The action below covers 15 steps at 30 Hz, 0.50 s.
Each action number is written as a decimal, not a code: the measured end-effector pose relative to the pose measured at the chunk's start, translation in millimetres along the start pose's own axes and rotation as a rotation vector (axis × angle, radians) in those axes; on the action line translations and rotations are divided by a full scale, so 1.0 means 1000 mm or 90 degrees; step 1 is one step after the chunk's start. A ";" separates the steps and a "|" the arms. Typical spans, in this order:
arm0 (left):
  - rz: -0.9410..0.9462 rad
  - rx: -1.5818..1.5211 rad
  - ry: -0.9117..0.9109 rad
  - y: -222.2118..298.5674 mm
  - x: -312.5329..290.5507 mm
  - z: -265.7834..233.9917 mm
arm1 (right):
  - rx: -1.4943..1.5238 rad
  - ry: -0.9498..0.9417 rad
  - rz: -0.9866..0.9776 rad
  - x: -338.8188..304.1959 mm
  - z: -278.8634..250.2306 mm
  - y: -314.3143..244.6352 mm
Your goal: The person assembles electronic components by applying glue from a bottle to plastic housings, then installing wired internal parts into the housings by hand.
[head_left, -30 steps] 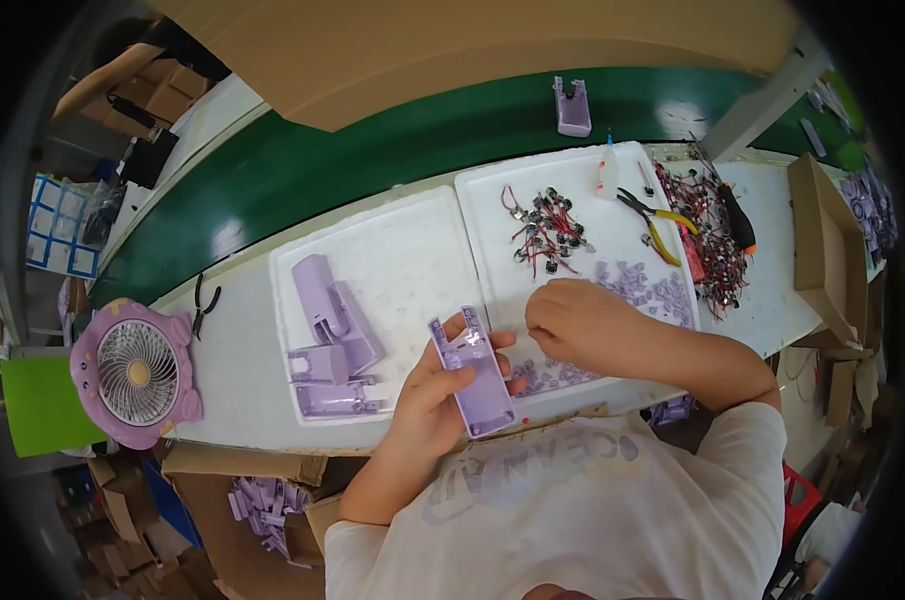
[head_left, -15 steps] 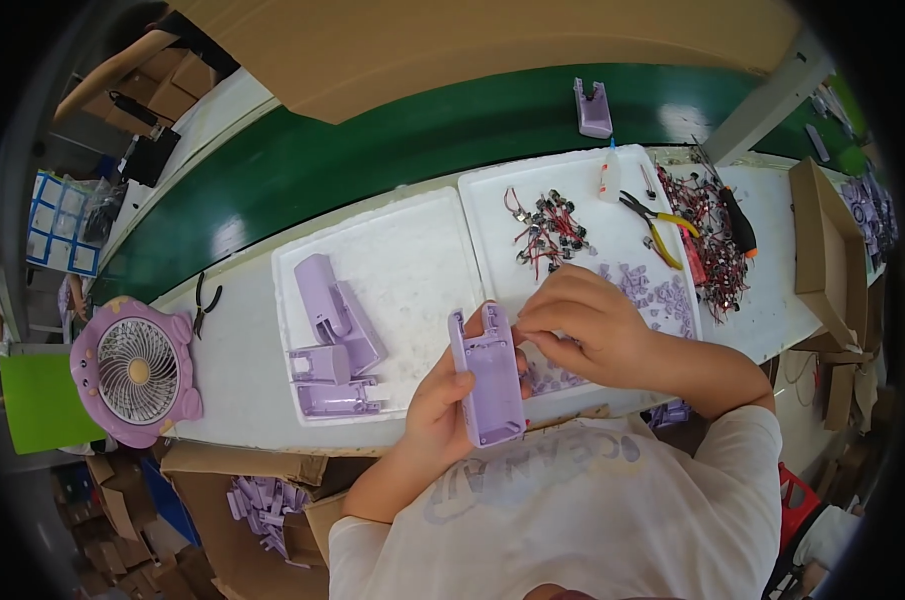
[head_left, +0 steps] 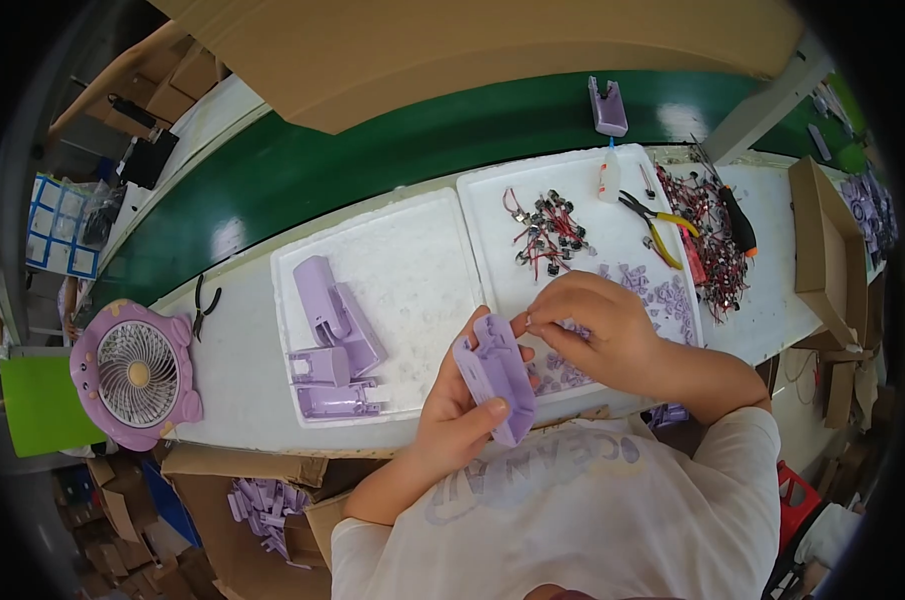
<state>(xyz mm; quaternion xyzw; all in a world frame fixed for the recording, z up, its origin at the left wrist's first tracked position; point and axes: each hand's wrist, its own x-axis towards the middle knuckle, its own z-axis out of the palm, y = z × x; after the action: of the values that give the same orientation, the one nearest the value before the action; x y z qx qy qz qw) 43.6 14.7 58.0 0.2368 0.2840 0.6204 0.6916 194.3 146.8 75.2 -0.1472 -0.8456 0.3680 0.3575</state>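
Observation:
A hollow lavender plastic housing (head_left: 498, 380) is gripped in my left hand (head_left: 456, 410), tilted, with its thumb along the near side. My right hand (head_left: 593, 322) is just right of the housing's upper end, thumb and index finger pinched together. Whatever sits in that pinch is too small to name. Under and beyond the right hand, small lavender plastic pieces (head_left: 670, 297) lie scattered in a white foam tray (head_left: 493, 215). A heap of small parts with red and black wires (head_left: 553, 232) rests in the same tray.
Several lavender housings (head_left: 338, 320) lie in the left foam tray (head_left: 403, 240). Yellow-handled pliers (head_left: 663, 225), a small bottle (head_left: 610, 178) and a screwdriver (head_left: 740, 222) are at right. A purple fan (head_left: 138, 372) stands left. Another housing (head_left: 608, 108) sits on the green belt (head_left: 373, 160).
My left hand has turned and tilted the housing, showing more of its side. My right hand stays close, its fingers pinched. The housing on the green belt has shifted slightly right.

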 end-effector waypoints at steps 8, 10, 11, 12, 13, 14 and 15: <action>0.043 0.092 0.007 -0.006 0.001 0.006 | -0.022 0.040 0.042 0.003 -0.001 -0.003; 0.155 0.196 0.039 -0.011 0.003 0.003 | -0.001 0.015 -0.013 0.002 -0.001 -0.009; 0.153 0.197 0.037 -0.012 0.004 0.002 | 0.008 0.062 -0.056 -0.002 0.006 -0.008; 0.189 0.250 0.022 -0.013 0.005 0.001 | 0.007 0.065 -0.054 -0.002 0.009 -0.009; 0.226 0.304 0.006 -0.014 0.006 0.001 | 0.019 0.071 -0.062 -0.002 0.011 -0.010; 0.224 0.304 0.003 -0.016 0.007 0.002 | 0.030 0.079 -0.071 -0.002 0.013 -0.010; 0.245 0.298 -0.003 -0.018 0.007 0.003 | 0.028 0.082 -0.069 -0.002 0.015 -0.010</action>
<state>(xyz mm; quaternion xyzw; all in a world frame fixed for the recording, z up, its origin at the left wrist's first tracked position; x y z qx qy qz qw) 59.3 20.0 46.8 0.4407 0.3679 0.6570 0.4886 185.4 131.6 74.5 -0.1164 -0.8195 0.3561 0.4338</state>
